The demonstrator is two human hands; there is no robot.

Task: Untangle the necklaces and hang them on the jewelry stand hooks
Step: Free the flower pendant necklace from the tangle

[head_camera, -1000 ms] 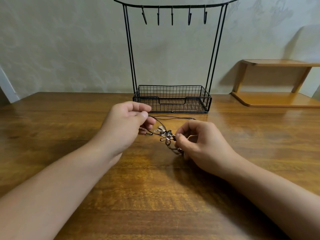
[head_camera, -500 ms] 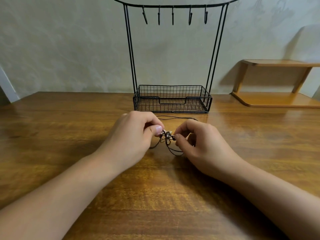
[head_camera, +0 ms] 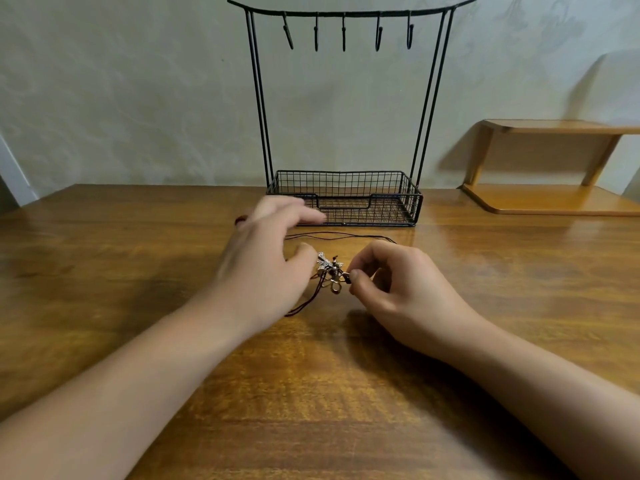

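Note:
A tangle of necklaces (head_camera: 330, 271) with metal pendants and dark cords lies on the wooden table (head_camera: 104, 271) between my hands. My right hand (head_camera: 398, 282) pinches the right side of the pendant cluster between thumb and forefinger. My left hand (head_camera: 266, 258) hovers just left of the tangle with its fingers spread and blurred, holding nothing that I can see. One thin cord (head_camera: 339, 236) runs across the table behind the hands. The black wire jewelry stand (head_camera: 346, 109) rises at the back, and all of its several hooks (head_camera: 343, 31) are bare.
The stand's wire basket base (head_camera: 346, 199) sits just behind my left fingers. A wooden shelf unit (head_camera: 554, 168) stands at the back right against the wall.
My left hand has let go of the tangle, opened its fingers and lifted back toward the basket. My right hand keeps its pinch in about the same spot.

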